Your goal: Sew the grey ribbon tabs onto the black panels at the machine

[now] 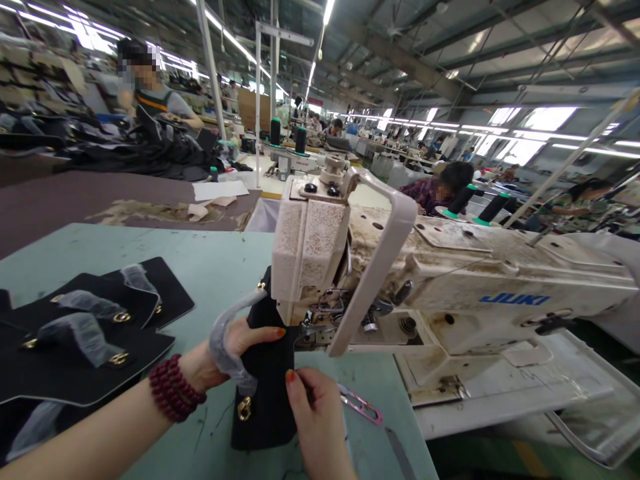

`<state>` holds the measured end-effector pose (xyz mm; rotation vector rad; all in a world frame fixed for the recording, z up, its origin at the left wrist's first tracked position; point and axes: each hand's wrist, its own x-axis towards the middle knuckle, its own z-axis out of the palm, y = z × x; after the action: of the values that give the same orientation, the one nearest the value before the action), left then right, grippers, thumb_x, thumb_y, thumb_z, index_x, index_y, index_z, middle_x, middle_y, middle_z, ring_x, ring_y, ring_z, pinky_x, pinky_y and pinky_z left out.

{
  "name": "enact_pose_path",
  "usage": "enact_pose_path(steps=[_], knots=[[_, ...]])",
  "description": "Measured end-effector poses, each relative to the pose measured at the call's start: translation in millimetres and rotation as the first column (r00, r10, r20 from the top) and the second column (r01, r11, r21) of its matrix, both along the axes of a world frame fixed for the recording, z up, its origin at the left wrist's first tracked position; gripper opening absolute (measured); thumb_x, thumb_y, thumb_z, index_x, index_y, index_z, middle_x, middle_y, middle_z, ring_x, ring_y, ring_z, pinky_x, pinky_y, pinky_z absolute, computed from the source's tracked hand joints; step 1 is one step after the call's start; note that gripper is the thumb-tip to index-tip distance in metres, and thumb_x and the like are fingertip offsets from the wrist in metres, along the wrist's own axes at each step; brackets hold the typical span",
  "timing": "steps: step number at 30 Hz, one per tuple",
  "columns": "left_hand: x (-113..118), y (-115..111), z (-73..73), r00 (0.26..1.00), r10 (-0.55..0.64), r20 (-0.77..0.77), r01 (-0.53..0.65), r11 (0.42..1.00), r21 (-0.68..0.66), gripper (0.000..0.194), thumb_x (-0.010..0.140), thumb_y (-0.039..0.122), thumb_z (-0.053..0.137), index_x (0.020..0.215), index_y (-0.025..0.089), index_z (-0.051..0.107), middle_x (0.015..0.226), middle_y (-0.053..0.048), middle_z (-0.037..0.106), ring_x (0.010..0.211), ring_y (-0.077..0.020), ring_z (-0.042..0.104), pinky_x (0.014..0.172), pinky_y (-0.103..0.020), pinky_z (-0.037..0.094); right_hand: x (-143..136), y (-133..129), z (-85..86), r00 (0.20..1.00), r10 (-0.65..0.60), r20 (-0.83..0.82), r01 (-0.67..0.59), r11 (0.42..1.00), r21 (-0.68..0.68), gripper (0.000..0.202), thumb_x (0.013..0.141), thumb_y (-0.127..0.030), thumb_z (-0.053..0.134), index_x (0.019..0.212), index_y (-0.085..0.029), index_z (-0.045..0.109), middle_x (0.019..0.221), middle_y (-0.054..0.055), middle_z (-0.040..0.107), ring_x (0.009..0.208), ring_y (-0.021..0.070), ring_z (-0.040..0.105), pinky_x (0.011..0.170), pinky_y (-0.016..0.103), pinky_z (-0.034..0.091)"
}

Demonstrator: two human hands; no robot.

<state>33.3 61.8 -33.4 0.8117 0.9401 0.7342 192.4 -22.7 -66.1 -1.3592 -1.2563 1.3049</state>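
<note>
Edge-stitching appeared in hand: flat black leather-like panel (pixel 270 407) lay on the pale-green table (pixel 220 250) at the off-white metal sewing machine (pixel 311 243), right grip (pixel 320 407) pinching its edge, left grip (pixel 239 340) thumb-over, closure untellable; next move seemingly called for steady edge alignment.

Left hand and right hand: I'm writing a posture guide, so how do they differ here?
The left hand reaches under the wrapped strap; the right hand is clear of it. The left hand has dark red beads at its wrist; the right hand shows none. Both touch the black panel and have orange thumbnails.
</note>
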Motion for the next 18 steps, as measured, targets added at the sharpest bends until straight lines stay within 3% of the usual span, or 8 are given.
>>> enact_pose_path(steps=[13,16,18], knots=[[0.2,-0.4,-1.1,1.0,-0.019,0.013,0.019,1.0,-0.019,0.041,0.067,0.027,0.079,0.107,0.016,0.071,0.091,-0.005,0.078,0.082,-0.0236,0.072,0.075,-0.029,0.057,-6.5,1.1,-4.5,1.0,-0.023,0.018,0.023,1.0,0.003,0.05,0.088,-0.055,0.046,0.062,-0.013,0.042,0.057,-0.001,0.03,0.055,0.0047,0.024,0.047,0.017,0.018],[-0.2,0.5,-2.4,1.0,-0.01,-0.005,0.01,1.0,-0.009,0.041,0.066,0.029,0.08,0.105,0.017,0.072,0.093,-0.006,0.077,0.085,-0.0257,0.072,0.078,-0.031,0.057,0.4,-1.7,-5.6,0.998,0.038,0.051,-0.039,0.999,0.018,0.053,0.09,-0.057,0.044,0.062,-0.012,0.047,0.055,0.0,0.036,0.051,0.0051,0.032,0.045,0.016,0.023],[-0.9,1.8,-4.1,1.0,-0.007,-0.024,0.007,1.0,-0.016,0.041,0.065,0.031,0.08,0.103,0.019,0.073,0.094,-0.006,0.077,0.087,-0.0277,0.072,0.081,-0.034,0.057,26.9,-5.7,7.0,0.995,0.039,0.092,-0.046,0.996,0.073,0.05,0.091,-0.056,0.044,0.073,-0.012,0.059,0.06,0.003,0.049,0.052,0.0074,0.044,0.046,0.016,0.032]])
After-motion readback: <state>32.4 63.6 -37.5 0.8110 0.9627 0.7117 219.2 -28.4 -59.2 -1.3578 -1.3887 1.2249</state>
